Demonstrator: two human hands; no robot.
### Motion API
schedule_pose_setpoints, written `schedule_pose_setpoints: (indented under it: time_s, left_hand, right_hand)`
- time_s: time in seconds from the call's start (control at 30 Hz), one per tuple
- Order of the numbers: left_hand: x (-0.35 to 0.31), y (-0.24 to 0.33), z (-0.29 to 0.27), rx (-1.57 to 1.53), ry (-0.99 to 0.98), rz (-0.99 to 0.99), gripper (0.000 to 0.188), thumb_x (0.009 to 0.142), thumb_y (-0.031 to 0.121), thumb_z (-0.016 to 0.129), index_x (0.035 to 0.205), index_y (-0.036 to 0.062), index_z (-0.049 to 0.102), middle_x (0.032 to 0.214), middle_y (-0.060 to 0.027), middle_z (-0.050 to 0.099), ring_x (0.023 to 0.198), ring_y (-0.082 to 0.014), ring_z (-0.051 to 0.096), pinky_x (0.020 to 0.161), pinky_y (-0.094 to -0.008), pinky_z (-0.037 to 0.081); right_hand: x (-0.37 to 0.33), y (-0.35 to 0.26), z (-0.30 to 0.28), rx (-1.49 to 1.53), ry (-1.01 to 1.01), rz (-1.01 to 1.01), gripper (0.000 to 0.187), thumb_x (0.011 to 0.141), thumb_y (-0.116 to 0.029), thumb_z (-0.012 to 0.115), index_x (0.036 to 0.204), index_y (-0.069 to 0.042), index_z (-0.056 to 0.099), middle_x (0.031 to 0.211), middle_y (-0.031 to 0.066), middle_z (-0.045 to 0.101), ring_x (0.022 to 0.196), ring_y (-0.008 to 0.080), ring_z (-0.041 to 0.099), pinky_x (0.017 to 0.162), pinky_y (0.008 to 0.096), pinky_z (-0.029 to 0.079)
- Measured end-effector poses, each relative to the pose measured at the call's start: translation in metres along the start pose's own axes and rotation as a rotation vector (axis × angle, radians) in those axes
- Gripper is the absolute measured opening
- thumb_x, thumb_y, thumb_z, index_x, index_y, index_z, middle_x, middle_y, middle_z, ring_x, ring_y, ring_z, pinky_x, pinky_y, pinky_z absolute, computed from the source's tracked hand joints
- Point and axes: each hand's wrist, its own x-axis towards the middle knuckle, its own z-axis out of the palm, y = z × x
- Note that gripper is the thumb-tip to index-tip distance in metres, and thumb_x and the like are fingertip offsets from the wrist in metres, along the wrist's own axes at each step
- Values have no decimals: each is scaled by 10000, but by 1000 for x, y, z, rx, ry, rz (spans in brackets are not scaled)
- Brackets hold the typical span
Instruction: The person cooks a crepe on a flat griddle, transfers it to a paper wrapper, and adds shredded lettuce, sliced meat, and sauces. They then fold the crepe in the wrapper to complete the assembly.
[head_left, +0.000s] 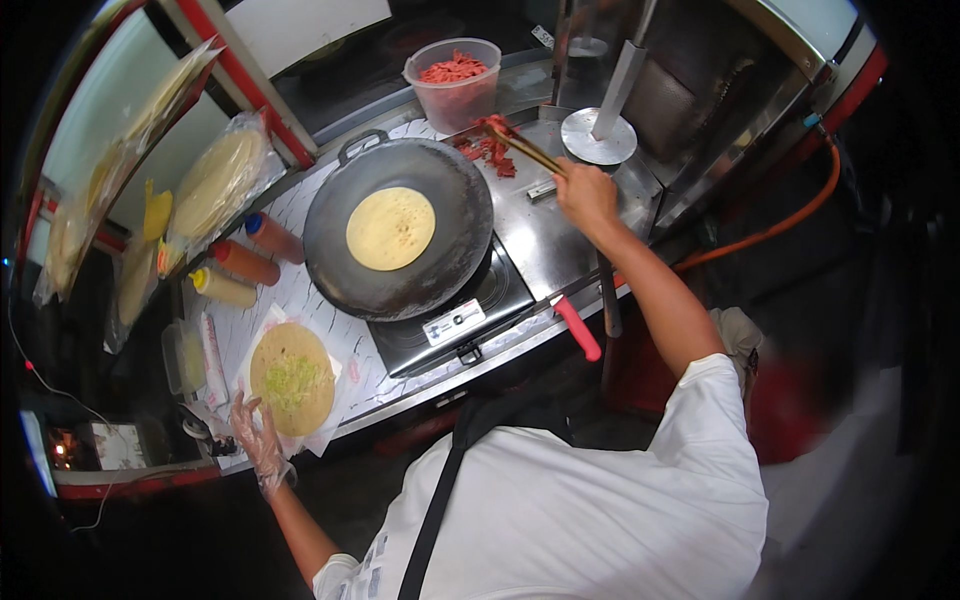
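Note:
My right hand (pixel 587 193) is closed round a pair of tongs (pixel 532 152) at the back right. Their tips reach into shreds of reddish meat (pixel 490 148) on the steel tray (pixel 535 235). My left hand (pixel 258 440), in a clear plastic glove, is at the near left with its fingers apart. Its fingertips are at the edge of a flatbread (pixel 312 355), which lies on white paper (pixel 340 400) and carries shredded pale green vegetable (pixel 290 383). A second flatbread (pixel 391 229) lies flat in the dark round pan (pixel 330 250), between my hands.
The pan sits on a black cooker (pixel 400 350). Three squeeze bottles (pixel 247 262) and bagged flatbreads (pixel 222 178) are at the left. A tub (pixel 455 90) of red shreds stands behind. A pink-handled knife (pixel 577 328) juts past the front edge; a vertical spit (pixel 600 135) stands at the right.

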Motion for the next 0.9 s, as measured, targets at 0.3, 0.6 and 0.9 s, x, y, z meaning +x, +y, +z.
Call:
schedule_pose_setpoints:
  time_s: [0.3, 0.6, 0.9]
  left_hand:
    - [29, -62, -30, -112, -9, 69, 426, 924, 49, 668, 1335, 45, 555, 1362, -122, 554, 1245, -254, 539, 1100, -415, 379]
    - [46, -96, -67, -55, -69, 202, 244, 857, 61, 725, 1099, 85, 707, 1378, -140, 574, 1316, -322, 509, 1124, -434, 382]
    - [49, -112, -47, -169, -268, 227, 256, 863, 135, 726, 1111, 86, 690, 1351, -112, 574, 1300, -317, 505, 1104, -430, 407]
  right_hand:
    - [-27, -89, -103, -19, 174, -162, 321, 919, -240, 648, 1181, -64, 708, 940, 213, 713, 855, 397, 692, 769, 476, 533]
    - [-131, -286, -126, 245, -90, -496, 365, 872, 56, 658, 1231, -8, 672, 888, 179, 675, 738, 233, 665, 714, 317, 519]
    - [-203, -369, 12, 122, -458, -809, 392, 851, -156, 727, 1236, -110, 674, 763, 98, 582, 661, 306, 625, 602, 430, 496]
